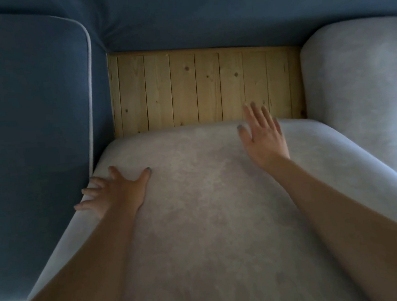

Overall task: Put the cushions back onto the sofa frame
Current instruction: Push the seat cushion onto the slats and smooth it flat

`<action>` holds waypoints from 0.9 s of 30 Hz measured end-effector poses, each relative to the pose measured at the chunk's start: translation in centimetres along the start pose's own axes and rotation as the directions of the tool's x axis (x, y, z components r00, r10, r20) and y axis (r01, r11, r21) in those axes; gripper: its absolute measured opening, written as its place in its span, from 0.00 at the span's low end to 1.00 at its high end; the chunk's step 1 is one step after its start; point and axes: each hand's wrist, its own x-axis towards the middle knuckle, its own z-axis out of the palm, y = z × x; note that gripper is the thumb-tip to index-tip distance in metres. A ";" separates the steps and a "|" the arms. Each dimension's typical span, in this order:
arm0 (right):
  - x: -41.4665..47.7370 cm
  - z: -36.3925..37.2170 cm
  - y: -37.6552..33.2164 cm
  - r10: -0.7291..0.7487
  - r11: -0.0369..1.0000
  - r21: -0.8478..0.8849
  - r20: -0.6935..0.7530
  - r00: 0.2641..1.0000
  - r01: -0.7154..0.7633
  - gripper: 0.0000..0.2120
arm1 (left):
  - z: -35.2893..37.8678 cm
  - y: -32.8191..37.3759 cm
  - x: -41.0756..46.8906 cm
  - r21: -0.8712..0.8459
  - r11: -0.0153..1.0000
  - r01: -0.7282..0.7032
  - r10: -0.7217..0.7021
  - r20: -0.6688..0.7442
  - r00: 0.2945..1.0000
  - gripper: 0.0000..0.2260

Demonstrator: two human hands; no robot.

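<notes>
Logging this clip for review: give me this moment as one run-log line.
stage: seat cushion partly in | left hand flat on its left edge | right hand open near far edge | wooden slats exposed behind

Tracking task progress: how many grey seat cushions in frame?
2. The centre cushion lies under the left hand and right hand, wooden slats bare beyond it; the right cushion sits beside it against the blue backrest. Others may be out of frame.

A seat cushion [209,209] lies between the armrest [33,115] on its left and a second cushion [358,85] on its right, with slats [207,88] behind it, before the backrest [205,14]. The left hand [115,192] rests on its left edge, the right hand [263,138] near its far edge.
</notes>
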 end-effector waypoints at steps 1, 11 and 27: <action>-0.8 0.8 -0.1 -0.014 0.999 -0.036 0.105 0.994 0.018 0.28 | 0.0 0.0 0.1 0.004 1.000 0.000 0.000 0.001 1.000 0.47; -1.2 2.0 2.4 0.058 0.987 -0.160 0.347 0.936 -0.002 0.30 | 0.4 -0.2 0.0 0.007 1.000 -0.002 0.002 -0.006 1.000 0.48; -1.9 1.1 5.8 0.113 0.986 -0.150 0.291 0.950 -0.071 0.31 | 0.4 -0.3 0.2 0.012 1.000 -0.008 0.009 -0.016 1.000 0.48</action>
